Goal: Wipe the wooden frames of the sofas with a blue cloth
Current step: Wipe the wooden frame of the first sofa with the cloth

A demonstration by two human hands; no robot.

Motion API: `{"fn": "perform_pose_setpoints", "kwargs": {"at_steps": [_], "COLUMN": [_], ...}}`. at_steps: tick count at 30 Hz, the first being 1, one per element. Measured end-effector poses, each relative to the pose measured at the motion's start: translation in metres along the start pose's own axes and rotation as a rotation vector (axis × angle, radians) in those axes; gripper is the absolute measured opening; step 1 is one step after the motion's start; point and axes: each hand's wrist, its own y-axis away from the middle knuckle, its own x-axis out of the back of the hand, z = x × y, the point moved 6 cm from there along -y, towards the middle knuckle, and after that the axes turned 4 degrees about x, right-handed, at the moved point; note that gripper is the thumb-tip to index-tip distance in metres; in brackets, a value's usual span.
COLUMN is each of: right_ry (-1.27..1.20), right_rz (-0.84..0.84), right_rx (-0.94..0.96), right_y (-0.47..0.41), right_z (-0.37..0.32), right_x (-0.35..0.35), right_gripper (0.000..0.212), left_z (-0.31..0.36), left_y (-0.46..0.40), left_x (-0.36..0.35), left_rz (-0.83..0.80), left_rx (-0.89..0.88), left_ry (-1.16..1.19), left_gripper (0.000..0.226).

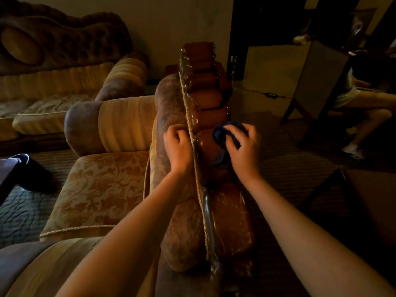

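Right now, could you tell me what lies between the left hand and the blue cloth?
In the head view, a twisted cord trim and glossy wooden frame separate the left hand from the blue cloth.

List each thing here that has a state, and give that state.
Left hand: fingers curled, resting on the sofa back, holding nothing.
Right hand: grips the blue cloth.
Blue cloth: bunched, pressed on the wooden frame.
Wooden frame: glossy.
Seat cushion: bare.

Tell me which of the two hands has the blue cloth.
The right hand grips the bunched blue cloth against the glossy wooden frame. The left hand holds nothing and rests on the upholstered backrest beside the cord trim.
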Motion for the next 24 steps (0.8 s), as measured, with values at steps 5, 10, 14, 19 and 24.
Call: {"fn": "perform_pose_setpoints", "kwargs": {"at_steps": [5,10,14,19,24], "right_ry": [0.195,0.251,0.192,-0.218,-0.450], "right_rz": [-0.103,-0.035,0.057,-0.116,-0.177], "right_rx": [0.470,0.535,0.317,-0.182,-0.616], "right_y": [0.065,0.052,-0.001,-0.057,0.025], "right_z": [-0.038,-0.046,-0.051,0.017,0.053], "right_x": [-0.012,-0.021,-0.019,-0.020,-0.014], "right_gripper": [0.031,0.026,0.031,0.031,0.030], "left_z": [-0.022,-0.017,-0.010,-0.013,-0.021], "left_y": [0.014,0.008,0.003,0.015,0.039], "left_x": [-0.005,0.003,0.003,-0.019,-0.031], "left_rz": [0.015,0.049,-0.001,-0.099,0.029], "left_rx": [0.135,0.123,0.136,0.163,0.133], "left_ry": [0.107,0.118,0.133,0.115,0.034], "left_gripper": [0.021,0.024,0.021,0.025,0.030]}}
